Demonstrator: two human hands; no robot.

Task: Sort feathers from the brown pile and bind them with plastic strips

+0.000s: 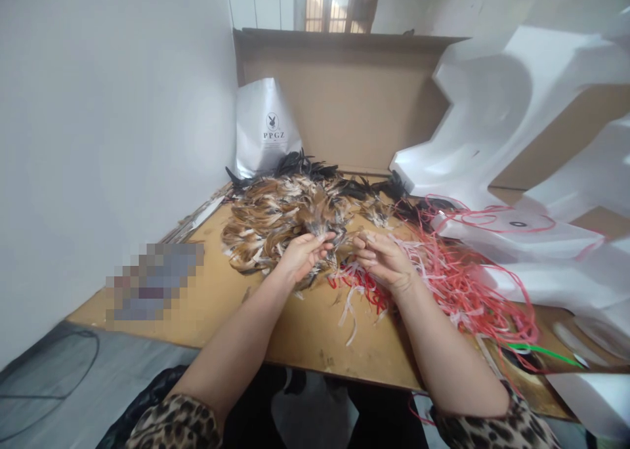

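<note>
1. A white paper bag [266, 130] printed "PPGZ" stands upright at the back of the wooden table [305, 334], against a brown cardboard panel [344, 101]; what it holds cannot be seen.
2. In front of the bag, a heap of brown, tan and black feathers [283, 216] lies loose on the table.
3. The left hand [301, 255] has its fingertips pinched together on a small tuft of feathers [329, 229] at the heap's near edge.
4. The tuft runs away from the person, spreading towards the far side.
5. The right hand [386, 258], fingers curled together just beside the left, rests over red and pink strips [457, 278]; whether it grips anything cannot be told.
6. White foam packing [512, 121] sits at the right.
</note>
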